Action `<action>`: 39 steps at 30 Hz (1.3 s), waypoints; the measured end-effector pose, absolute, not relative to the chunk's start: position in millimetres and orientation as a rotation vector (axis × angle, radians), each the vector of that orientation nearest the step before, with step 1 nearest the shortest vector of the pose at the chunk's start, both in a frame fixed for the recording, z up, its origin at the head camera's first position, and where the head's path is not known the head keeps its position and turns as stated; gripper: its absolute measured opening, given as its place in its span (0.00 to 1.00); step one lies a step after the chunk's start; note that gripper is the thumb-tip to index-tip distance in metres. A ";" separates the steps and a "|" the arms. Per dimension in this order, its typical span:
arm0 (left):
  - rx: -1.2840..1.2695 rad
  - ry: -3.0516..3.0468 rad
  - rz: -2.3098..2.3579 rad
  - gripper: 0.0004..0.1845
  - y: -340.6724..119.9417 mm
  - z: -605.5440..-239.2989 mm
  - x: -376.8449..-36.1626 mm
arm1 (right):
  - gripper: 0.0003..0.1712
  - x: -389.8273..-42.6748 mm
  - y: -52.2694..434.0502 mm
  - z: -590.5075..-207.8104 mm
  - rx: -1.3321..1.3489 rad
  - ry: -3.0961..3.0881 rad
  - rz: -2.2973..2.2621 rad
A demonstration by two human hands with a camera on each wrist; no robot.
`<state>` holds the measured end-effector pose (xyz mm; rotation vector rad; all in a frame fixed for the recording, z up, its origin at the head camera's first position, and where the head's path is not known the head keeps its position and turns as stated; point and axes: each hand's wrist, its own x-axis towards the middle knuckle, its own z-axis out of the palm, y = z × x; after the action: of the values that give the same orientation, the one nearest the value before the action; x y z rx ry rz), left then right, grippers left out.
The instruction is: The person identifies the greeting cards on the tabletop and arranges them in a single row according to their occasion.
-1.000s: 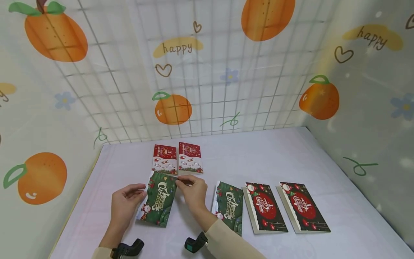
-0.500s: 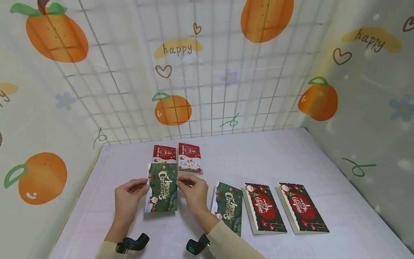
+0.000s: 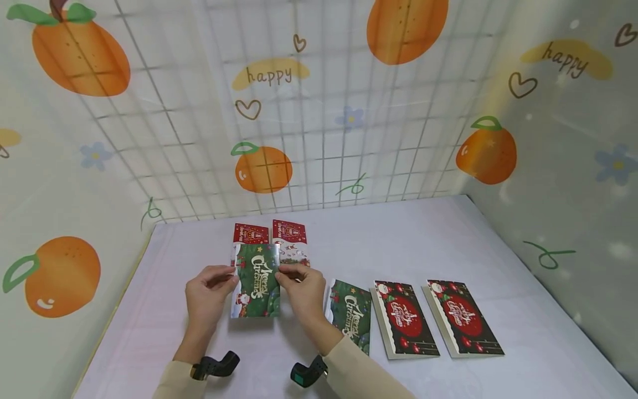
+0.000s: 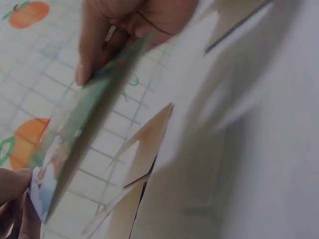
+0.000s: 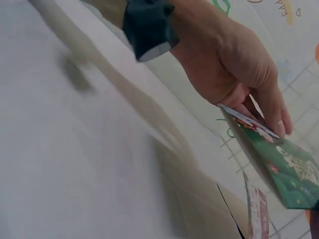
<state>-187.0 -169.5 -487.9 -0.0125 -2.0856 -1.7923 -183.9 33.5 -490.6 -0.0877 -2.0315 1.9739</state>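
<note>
A green "Merry Christmas" greeting card (image 3: 258, 282) is held up off the table between both hands. My left hand (image 3: 206, 293) pinches its left edge between thumb and fingers, and my right hand (image 3: 305, 291) pinches the right edge. From the left wrist view the card (image 4: 82, 124) appears almost edge-on, tilted above the white surface. In the right wrist view the card (image 5: 294, 172) shows its green front, with fingers at its near side. Behind it stand two red-and-white cards, one left (image 3: 251, 234) and one right (image 3: 290, 238), both partly covered.
Another green card (image 3: 351, 313) stands right of my right forearm, which hides part of it. Further right are two dark cards with red ovals, one nearer (image 3: 405, 318) and one farther (image 3: 463, 317). A white table (image 3: 399, 238) meets a patterned curtain (image 3: 324, 127) at the back.
Both hands have lifted the green card up and to the right, and it has turned from slanted to upright. It now covers more of the two red-and-white cards.
</note>
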 end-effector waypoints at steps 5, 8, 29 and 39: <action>-0.087 -2.068 -1.766 0.10 -155.2 -485.5 -194.9 | 0.06 -187.4 45.4 -485.8 -0.121 -2.047 1.925; -0.123 -2.084 -1.772 0.10 -147.0 -482.5 -199.3 | 0.05 -189.2 54.6 -480.6 -0.139 -2.041 1.910; -0.418 -1.984 -1.865 0.12 -85.2 -474.4 -244.6 | 0.05 -219.9 121.7 -456.9 -0.244 -2.039 1.892; -0.517 -2.017 -1.891 0.13 -68.0 -476.3 -266.1 | 0.09 -238.8 152.6 -451.4 -0.154 -2.140 1.897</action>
<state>-266.1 -68.0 -476.3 -0.5172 -2.0172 -1.8911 -238.8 152.6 -451.4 -0.1544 -2.1400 1.8972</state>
